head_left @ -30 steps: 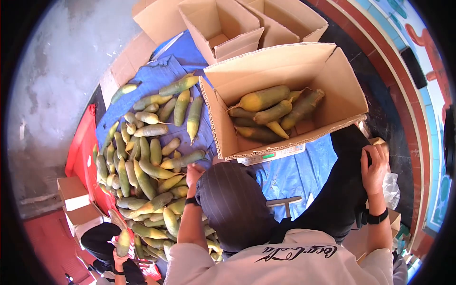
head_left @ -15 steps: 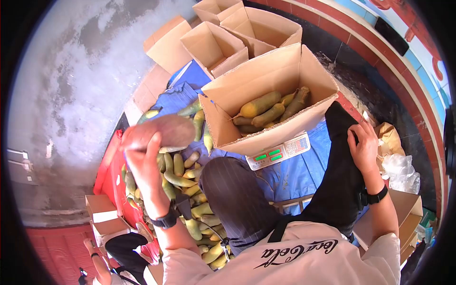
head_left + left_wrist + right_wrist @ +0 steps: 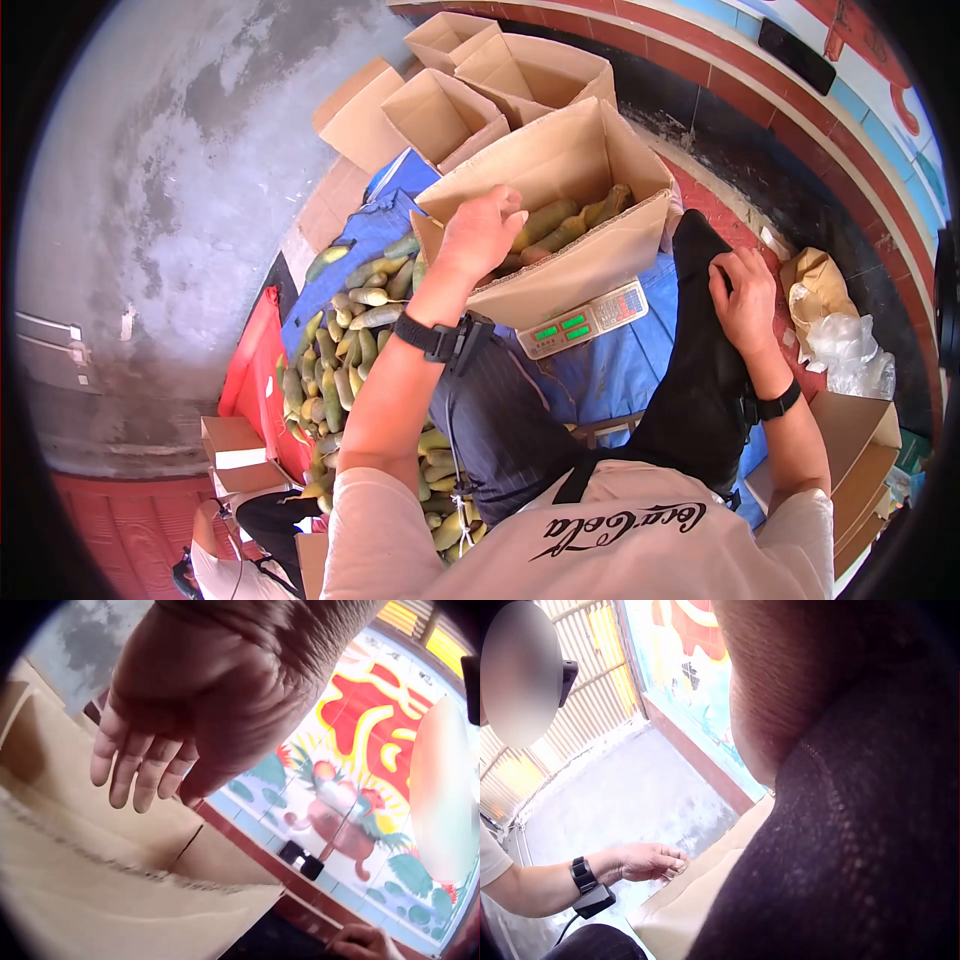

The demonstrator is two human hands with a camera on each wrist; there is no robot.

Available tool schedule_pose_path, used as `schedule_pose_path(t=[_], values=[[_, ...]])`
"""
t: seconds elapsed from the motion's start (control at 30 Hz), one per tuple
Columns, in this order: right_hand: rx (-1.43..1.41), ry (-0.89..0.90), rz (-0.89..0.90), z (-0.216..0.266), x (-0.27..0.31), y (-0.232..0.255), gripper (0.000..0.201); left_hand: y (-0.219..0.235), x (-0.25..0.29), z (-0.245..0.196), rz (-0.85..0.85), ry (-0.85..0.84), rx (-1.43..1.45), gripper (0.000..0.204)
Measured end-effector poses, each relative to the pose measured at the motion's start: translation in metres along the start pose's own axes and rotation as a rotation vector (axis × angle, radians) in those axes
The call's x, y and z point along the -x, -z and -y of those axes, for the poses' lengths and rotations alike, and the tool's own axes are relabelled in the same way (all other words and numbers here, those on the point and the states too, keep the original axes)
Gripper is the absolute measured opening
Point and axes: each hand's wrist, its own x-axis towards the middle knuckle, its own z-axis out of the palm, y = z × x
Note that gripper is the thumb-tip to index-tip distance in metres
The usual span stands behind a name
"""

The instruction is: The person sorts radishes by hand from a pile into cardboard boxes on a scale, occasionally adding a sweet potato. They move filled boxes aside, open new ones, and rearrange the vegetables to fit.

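Observation:
In the head view my left hand (image 3: pixel 483 235) is over the left rim of a cardboard box (image 3: pixel 570 280) holding several green radishes (image 3: pixel 548 222). The left wrist view has this hand (image 3: pixel 206 701) above the box (image 3: pixel 112 896), fingers extended and slightly bent, holding nothing visible. The box stands on a white scale (image 3: pixel 590 319) with lit green displays. My right hand (image 3: pixel 748 298) rests on the dark trouser leg at the knee, fingers loosely bent and nothing seen in them. A heap of green radishes (image 3: pixel 345 345) lies on the left.
Several open cardboard boxes (image 3: pixel 440 115) stand behind the filled box. Blue sheeting (image 3: pixel 590 375) covers the ground. At the right are a clear plastic bag (image 3: pixel 848 350), brown paper (image 3: pixel 815 280) and another box (image 3: pixel 850 440). Another person (image 3: pixel 235 570) is at the lower left.
My left hand has gone from the heap, carrying a radish, rightward to the box, and no radish shows in it now. The right hand has stayed at the knee while the head view shifted.

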Motion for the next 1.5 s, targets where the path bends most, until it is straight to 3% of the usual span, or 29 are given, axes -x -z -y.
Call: schedule_pose_path(t=[0.1, 0.13, 0.27, 0.47, 0.67, 0.87, 1.0, 1.1, 1.27, 1.33, 1.37, 1.43, 1.47, 1.5], values=[[-0.013, -0.007, -0.013, -0.001, -0.001, 0.002, 0.007, 0.015, 0.014, -0.011, -0.167, -0.159, 0.183, 0.024], [-0.018, -0.014, -0.016, -0.001, 0.000, 0.002, 0.007, 0.022, 0.021, -0.015, -0.166, -0.154, 0.181, 0.024], [-0.022, -0.027, -0.006, -0.003, 0.001, 0.002, 0.007, 0.046, 0.053, -0.011, -0.421, -0.020, 0.604, 0.022], [-0.011, -0.012, 0.002, -0.004, 0.001, 0.001, 0.008, 0.063, 0.117, 0.075, -0.674, 0.183, 0.743, 0.020], [0.000, -0.017, 0.040, -0.002, 0.001, -0.003, 0.007, 0.053, 0.183, 0.138, -0.775, 0.424, 0.882, 0.018], [0.030, 0.001, 0.086, -0.002, 0.001, -0.008, 0.006, 0.030, 0.216, 0.184, -0.839, 0.525, 0.952, 0.020], [0.053, 0.028, 0.091, 0.000, 0.001, -0.011, 0.004, 0.009, 0.230, 0.211, -0.811, 0.642, 0.965, 0.025], [0.075, 0.037, 0.096, 0.001, 0.000, -0.012, 0.004, -0.011, 0.243, 0.238, -0.666, 0.803, 0.859, 0.024], [0.101, 0.041, 0.132, 0.004, -0.002, -0.013, 0.003, -0.075, 0.285, 0.314, -0.525, 0.986, 0.704, 0.027], [0.111, 0.048, 0.142, 0.007, -0.003, -0.013, 0.003, -0.118, 0.314, 0.367, -0.328, 0.902, 0.274, 0.028], [0.113, 0.052, 0.144, 0.008, -0.004, -0.013, 0.003, -0.128, 0.324, 0.367, -0.325, 0.905, 0.280, 0.028], [0.115, 0.073, 0.133, 0.008, -0.004, -0.015, 0.003, -0.147, 0.338, 0.361, -0.210, 0.917, -0.153, 0.031], [0.115, 0.090, 0.119, 0.008, -0.004, -0.016, 0.003, -0.147, 0.340, 0.351, -0.209, 0.919, -0.151, 0.031], [0.117, 0.092, 0.121, 0.007, -0.004, -0.016, 0.003, -0.145, 0.342, 0.341, -0.091, 0.956, -0.169, 0.031]])
